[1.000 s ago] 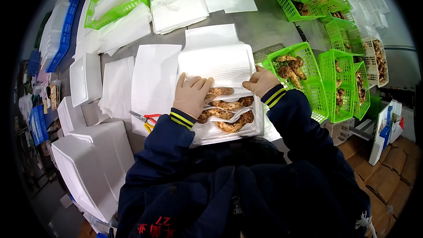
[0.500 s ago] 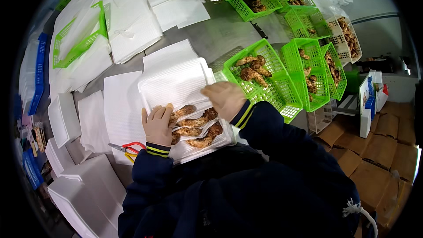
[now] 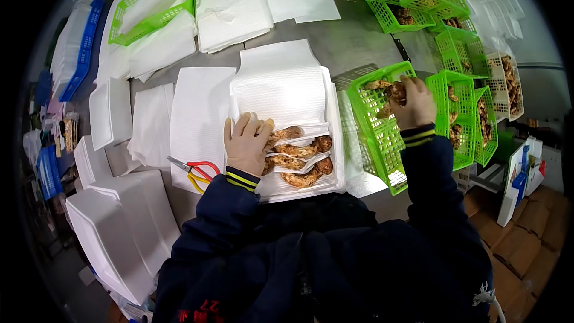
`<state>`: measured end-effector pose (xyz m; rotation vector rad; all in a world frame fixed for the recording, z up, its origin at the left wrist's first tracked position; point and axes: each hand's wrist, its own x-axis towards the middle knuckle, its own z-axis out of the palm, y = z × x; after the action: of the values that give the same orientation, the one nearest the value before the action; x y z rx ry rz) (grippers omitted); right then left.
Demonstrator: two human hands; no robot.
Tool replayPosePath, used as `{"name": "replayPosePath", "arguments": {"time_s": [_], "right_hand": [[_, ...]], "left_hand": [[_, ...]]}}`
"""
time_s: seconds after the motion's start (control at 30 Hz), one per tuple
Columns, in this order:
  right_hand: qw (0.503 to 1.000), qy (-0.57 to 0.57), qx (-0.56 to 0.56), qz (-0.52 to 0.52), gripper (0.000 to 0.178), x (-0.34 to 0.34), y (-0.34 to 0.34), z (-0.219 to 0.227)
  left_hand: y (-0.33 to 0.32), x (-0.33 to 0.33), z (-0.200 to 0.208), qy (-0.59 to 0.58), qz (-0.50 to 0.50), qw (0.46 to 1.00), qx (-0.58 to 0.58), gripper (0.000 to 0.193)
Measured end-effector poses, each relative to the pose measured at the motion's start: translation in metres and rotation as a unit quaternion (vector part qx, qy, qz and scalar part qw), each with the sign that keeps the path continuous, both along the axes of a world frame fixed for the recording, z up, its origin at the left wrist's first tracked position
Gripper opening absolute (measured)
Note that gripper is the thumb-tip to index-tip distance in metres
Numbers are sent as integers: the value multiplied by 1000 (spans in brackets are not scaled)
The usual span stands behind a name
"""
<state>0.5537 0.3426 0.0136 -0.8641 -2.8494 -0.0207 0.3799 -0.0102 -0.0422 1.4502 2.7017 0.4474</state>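
Observation:
A white foam tray lined with white ribbed paper lies in front of me. Several brown-and-cream mushrooms rest in its near half, with folds of paper between them. My left hand, in a pale glove, lies with fingers spread over the mushrooms' left ends and the paper. To the right stands a green slotted basket. Inside it, my gloved right hand has its fingers curled round a mushroom; the fingertips are partly hidden. Other mushroom stems show beside that hand.
Snips with red and yellow handles lie left of the tray. White foam boxes stand at the left. More green baskets with mushrooms fill the right side. A dark-handled knife lies behind. Paper stacks cover the far left.
My right hand has moved right from above the tray into the green basket and closed round a mushroom. My left hand stays on the tray's mushrooms. The whole view has shifted.

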Motion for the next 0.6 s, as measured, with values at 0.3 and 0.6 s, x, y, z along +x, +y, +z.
{"name": "replayPosePath", "arguments": {"time_s": [0.3,0.6], "right_hand": [[912,280,-284,101,62,-65,-131,-43],[971,38,-153,178,50,-45,-119,-45]], "left_hand": [[6,0,-1,24,-24,999,-11,44],[1,2,-16,8,-7,999,50,41]]}}
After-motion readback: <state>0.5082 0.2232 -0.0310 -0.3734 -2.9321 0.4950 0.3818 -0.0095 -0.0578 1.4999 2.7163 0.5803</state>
